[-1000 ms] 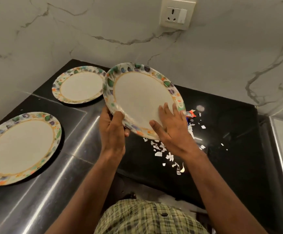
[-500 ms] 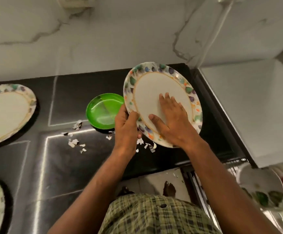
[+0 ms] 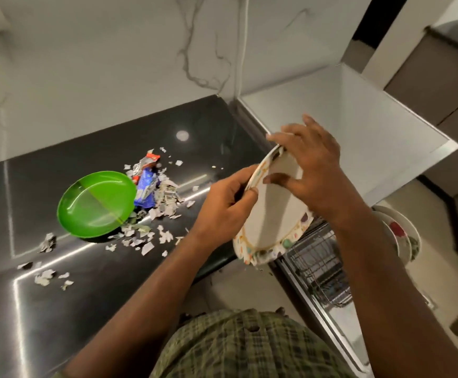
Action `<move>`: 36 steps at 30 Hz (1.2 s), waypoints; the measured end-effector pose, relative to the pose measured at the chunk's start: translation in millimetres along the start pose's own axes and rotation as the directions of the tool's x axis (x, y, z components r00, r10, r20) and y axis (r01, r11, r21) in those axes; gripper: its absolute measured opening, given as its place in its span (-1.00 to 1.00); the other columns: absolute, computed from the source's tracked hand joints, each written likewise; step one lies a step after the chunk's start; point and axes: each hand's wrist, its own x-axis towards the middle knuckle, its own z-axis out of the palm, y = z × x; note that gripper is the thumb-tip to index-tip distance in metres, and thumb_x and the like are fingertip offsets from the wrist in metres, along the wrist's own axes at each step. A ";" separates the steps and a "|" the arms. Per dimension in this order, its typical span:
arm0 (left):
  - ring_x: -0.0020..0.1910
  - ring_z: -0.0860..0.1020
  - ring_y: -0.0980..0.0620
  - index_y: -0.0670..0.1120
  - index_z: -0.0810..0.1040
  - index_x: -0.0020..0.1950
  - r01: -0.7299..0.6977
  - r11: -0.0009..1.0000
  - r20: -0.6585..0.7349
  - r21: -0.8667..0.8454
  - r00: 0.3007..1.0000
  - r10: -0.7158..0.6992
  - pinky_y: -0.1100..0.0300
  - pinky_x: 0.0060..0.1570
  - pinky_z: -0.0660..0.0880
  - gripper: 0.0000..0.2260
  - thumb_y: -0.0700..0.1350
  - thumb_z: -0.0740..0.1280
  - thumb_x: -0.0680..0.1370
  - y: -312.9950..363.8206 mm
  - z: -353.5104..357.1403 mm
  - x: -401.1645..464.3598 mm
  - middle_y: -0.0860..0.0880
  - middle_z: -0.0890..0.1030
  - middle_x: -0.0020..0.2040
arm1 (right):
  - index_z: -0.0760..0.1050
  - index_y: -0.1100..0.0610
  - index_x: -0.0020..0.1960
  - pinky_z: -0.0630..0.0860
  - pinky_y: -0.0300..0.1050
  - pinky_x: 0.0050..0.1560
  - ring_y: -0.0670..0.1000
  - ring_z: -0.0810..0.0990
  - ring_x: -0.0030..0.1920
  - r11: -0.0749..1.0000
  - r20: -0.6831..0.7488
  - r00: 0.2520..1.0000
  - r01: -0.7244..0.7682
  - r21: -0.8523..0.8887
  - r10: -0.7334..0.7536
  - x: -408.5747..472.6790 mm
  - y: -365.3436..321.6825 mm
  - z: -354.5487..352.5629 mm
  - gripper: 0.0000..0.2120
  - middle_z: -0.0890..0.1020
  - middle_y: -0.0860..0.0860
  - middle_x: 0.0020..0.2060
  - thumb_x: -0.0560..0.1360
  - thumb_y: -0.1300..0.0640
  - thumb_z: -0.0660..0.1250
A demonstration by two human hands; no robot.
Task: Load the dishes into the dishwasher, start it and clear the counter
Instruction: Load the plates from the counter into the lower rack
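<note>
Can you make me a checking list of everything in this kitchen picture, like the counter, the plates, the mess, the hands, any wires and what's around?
Surface: glossy black stone counter, reflecting light streaks.
Job's things: round white plate with a colourful patterned rim, tilted on edge over the counter's right end; round green plastic plate lying flat on the counter; open dishwasher's wire rack below right, with flowered dishes in it.
Clutter: torn paper scraps scattered on the counter; crumpled blue and red foil wrapper beside the green plate.
Hands: left hand grips the patterned plate's rim; right hand lies spread on its face.
Cables: white cord running down the wall.
Surroundings: white marble-veined wall; grey cabinets.
</note>
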 end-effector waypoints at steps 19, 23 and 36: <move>-0.18 0.62 0.04 -0.01 0.64 0.30 -0.091 0.910 0.331 0.404 0.942 -0.053 0.04 -0.11 0.56 -0.77 -0.06 0.25 0.72 -29.4 239.9 73.4 0.00 0.69 -0.12 | 0.69 -0.24 0.14 0.57 -0.19 -0.08 -0.15 0.66 -0.11 0.779 0.354 0.840 -0.525 0.343 0.411 -164.9 233.6 -125.3 -0.72 0.72 -0.21 0.00 0.54 0.11 0.49; -0.08 0.64 0.07 0.04 0.64 0.28 -0.210 0.886 0.549 0.413 0.834 -0.058 0.04 -0.05 0.57 -0.79 -0.06 0.27 0.70 -30.9 290.7 85.6 0.06 0.71 -0.04 | 0.68 -0.30 0.07 0.49 -0.24 -0.10 -0.13 0.59 -0.11 0.636 0.438 0.705 -0.702 0.319 0.558 -214.4 257.2 -115.3 -0.66 0.69 -0.24 -0.07 0.61 0.18 0.41; 0.08 0.62 -0.15 -0.08 0.65 0.25 -0.374 0.821 0.823 0.432 0.536 -0.188 -0.11 0.17 0.53 -0.66 -0.21 0.28 0.52 -123.1 392.5 113.8 -0.08 0.70 0.10 | 0.66 -0.01 0.27 0.56 0.04 0.17 0.02 0.62 0.07 0.359 0.265 0.414 -0.904 0.233 0.871 -312.9 262.1 -31.4 -0.64 0.70 -0.04 0.11 0.60 0.33 0.33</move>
